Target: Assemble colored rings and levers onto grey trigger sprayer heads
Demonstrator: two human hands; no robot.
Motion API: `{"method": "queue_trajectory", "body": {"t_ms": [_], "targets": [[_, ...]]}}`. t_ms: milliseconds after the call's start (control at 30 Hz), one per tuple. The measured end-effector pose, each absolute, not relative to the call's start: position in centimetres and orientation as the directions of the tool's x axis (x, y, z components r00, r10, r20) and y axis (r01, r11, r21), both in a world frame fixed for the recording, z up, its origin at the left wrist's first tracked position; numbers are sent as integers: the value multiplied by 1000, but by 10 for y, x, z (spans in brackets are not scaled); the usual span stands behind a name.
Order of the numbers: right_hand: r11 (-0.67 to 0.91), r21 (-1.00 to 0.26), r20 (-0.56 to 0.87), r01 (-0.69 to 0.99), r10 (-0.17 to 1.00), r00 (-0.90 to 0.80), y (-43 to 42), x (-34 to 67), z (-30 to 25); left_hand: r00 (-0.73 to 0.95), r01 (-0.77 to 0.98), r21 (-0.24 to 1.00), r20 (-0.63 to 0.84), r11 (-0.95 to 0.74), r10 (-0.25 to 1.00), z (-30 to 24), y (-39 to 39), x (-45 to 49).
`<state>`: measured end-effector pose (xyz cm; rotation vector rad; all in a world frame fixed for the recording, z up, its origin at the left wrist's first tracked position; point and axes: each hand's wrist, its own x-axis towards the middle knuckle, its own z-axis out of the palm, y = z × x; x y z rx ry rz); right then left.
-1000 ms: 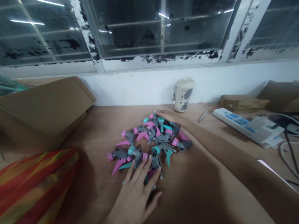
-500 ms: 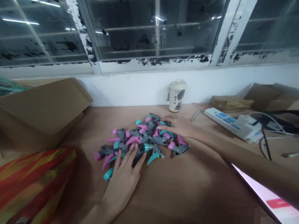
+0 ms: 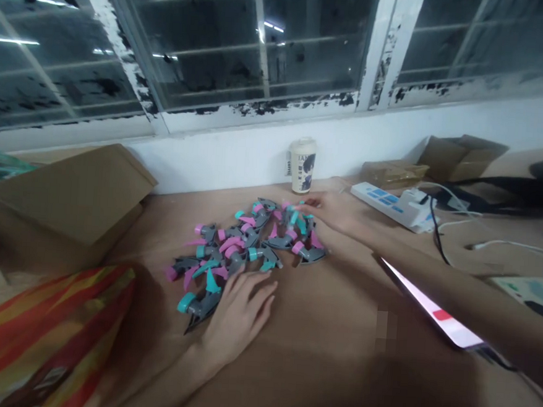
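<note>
A heap of grey trigger sprayer heads (image 3: 237, 260) with pink and teal collars and levers lies on the brown table. My left hand (image 3: 241, 307) rests at the heap's near edge, fingers spread and nothing seen in its grasp. Just left of it, a teal-collared sprayer head (image 3: 203, 307) lies apart from the others, partly covered by the hand. At the heap's far right edge, my right hand (image 3: 334, 209) reaches in with its fingers apart, the index finger stretched over the sprayer heads. Its fingertips are slightly blurred and no held thing shows.
A paper coffee cup (image 3: 302, 166) stands by the wall. A white power strip (image 3: 387, 202) with cables and cardboard boxes (image 3: 460, 160) lie at the right. Under my right forearm is a lit phone or tablet (image 3: 431, 308). An open carton (image 3: 72, 196) and a red-yellow bag (image 3: 52, 337) flank the left.
The view has turned slightly right. My left hand has slid off the heap towards me, uncovering sprayer heads. My right hand has drawn back a little from the heap's far side.
</note>
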<state>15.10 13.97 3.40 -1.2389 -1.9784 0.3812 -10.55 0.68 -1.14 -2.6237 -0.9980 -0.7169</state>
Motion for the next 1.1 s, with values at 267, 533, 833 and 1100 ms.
{"method": "queue_trajectory", "body": {"t_ms": [267, 533, 833, 1100], "targets": [[348, -928, 358, 130, 932, 61, 80, 213, 65, 726, 635, -42, 373, -771, 578, -24, 49, 42], [223, -963, 199, -153, 967, 158, 41, 272, 78, 588, 787, -11, 318, -617, 744, -30, 119, 118], [190, -974, 169, -125, 973, 157, 19, 271, 79, 270, 959, 10, 283, -284, 920, -24, 164, 49], [70, -971, 62, -230, 997, 45, 34, 251, 61, 139, 989, 12, 308, -150, 941, -11, 162, 7]]}}
